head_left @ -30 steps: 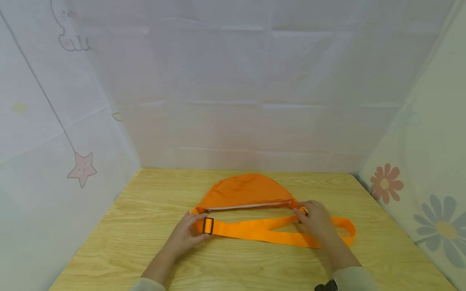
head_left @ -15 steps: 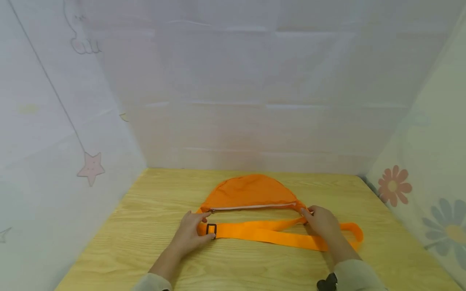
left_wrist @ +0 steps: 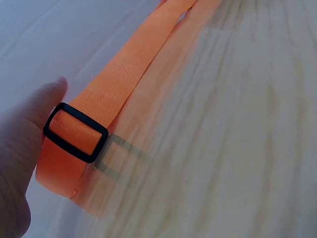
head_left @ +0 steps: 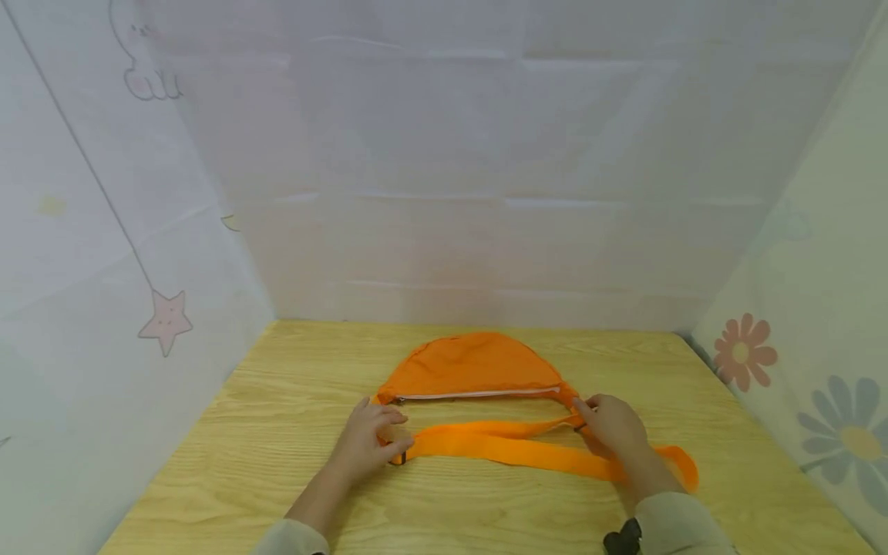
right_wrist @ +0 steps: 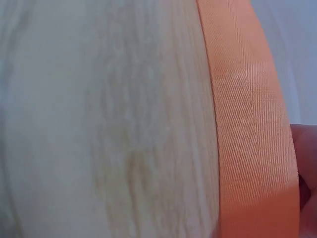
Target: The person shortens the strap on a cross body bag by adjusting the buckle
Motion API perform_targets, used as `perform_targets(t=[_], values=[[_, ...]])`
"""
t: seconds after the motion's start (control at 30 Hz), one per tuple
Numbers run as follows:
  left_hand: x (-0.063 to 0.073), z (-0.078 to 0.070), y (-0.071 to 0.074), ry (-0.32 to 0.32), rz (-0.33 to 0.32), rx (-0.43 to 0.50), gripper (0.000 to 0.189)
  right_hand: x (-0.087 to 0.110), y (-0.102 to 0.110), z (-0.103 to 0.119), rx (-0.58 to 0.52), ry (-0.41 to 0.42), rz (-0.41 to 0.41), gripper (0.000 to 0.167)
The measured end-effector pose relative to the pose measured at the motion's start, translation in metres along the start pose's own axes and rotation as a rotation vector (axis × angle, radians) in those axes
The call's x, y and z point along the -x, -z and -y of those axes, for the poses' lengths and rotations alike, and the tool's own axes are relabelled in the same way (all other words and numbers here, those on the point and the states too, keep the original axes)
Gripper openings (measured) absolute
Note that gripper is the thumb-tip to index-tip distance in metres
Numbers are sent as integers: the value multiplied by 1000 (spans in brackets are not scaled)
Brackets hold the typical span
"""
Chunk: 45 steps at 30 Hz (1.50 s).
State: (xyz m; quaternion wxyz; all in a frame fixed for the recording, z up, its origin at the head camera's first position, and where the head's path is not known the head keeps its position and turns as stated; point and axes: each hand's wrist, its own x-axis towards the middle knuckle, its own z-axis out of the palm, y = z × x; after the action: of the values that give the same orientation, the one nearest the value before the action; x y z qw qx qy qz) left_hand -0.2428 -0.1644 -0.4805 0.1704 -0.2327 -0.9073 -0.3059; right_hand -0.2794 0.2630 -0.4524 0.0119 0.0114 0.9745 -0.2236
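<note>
An orange waist bag (head_left: 475,362) lies on the table, its curved edge away from me and its pale zip (head_left: 479,395) towards me. In front runs its orange strap (head_left: 506,449), looping at the right. My left hand (head_left: 362,439) is at the strap's left end, fingers bent and spread apart, thumb over the strap by the black slider buckle (head_left: 400,458). Up close in the left wrist view, the thumb lies against the buckle (left_wrist: 69,148). With thumb and fingertips my right hand (head_left: 616,428) pinches the bag's right end, where the strap joins. Its fingers are mostly hidden in the right wrist view.
The light wood table (head_left: 277,401) reaches a pale back sheet (head_left: 472,247). Printed side sheets stand at left and right, with a pink star (head_left: 166,320) and flowers. A dark object (head_left: 622,537) sits by the right sleeve.
The left hand's thumb has come down over the strap, and the buckle has tilted and dropped towards me. The right hand has shifted slightly right, and the strap's right loop has tipped.
</note>
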Motion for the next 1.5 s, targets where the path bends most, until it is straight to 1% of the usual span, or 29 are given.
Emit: perform_targets(t=[0.03, 0.07, 0.13, 0.2, 0.27, 0.33, 0.4, 0.5, 0.6, 0.67, 0.77, 0.83, 0.9, 1.0, 1.07, 1.13, 1.17, 1.23, 1.33, 1.43, 1.5], values=[[0, 0, 0, -23, 30, -11, 30, 0, 1, 0, -4, 3, 1, 54], [0, 0, 0, -32, 52, -20, 26, 0, 1, 0, -9, 3, 2, 52], [-1, 1, -1, -36, 75, -29, 18, 1, 2, 0, -19, 4, 6, 47], [-1, 4, 0, -19, 84, -32, 11, 2, 3, 0, -31, -3, 14, 42], [-1, 7, 3, 12, 91, -24, 7, 2, 3, 0, -46, -24, 26, 38], [0, 11, 7, 37, 86, -28, 4, 3, 4, 0, -54, -35, 29, 37], [2, 17, 14, 54, 71, -52, 5, 2, 6, -1, -57, -42, 28, 38], [7, 27, 27, 82, 22, -109, 9, 1, 9, -4, -42, -41, 17, 37], [13, 38, 43, 117, -5, -151, 9, -2, 10, -7, -26, -44, 10, 36], [16, 43, 54, 151, -7, -156, 5, -3, 10, -9, -12, -45, 4, 36], [20, 47, 64, 172, -13, -148, 8, -6, 11, -11, 2, -44, -3, 35], [22, 48, 66, 170, -25, -148, 9, -6, 12, -12, -1, -20, 3, 36], [21, 47, 64, 142, -36, -153, 8, -4, 14, -14, -20, 20, 17, 41], [16, 43, 59, 112, -18, -143, 10, 3, 23, -21, -30, 47, 33, 55], [11, 40, 54, 128, -1, -95, 15, 9, 31, -28, -36, 46, 44, 65], [7, 37, 51, 177, 11, -32, 20, 13, 35, -36, -56, 33, 58, 72], [5, 36, 50, 204, 8, 1, 21, 15, 35, -39, -73, 41, 74, 72], [3, 35, 49, 237, 6, 51, 24, 17, 35, -45, -128, 75, 108, 70], [4, 40, 49, 224, 38, 65, 26, 22, 30, -51, -207, 130, 123, 67], [11, 48, 55, 228, 60, 46, 23, 23, 27, -48, -276, 227, 96, 55], [19, 54, 62, 253, 58, 22, 21, 21, 26, -41, -264, 286, 64, 42]])
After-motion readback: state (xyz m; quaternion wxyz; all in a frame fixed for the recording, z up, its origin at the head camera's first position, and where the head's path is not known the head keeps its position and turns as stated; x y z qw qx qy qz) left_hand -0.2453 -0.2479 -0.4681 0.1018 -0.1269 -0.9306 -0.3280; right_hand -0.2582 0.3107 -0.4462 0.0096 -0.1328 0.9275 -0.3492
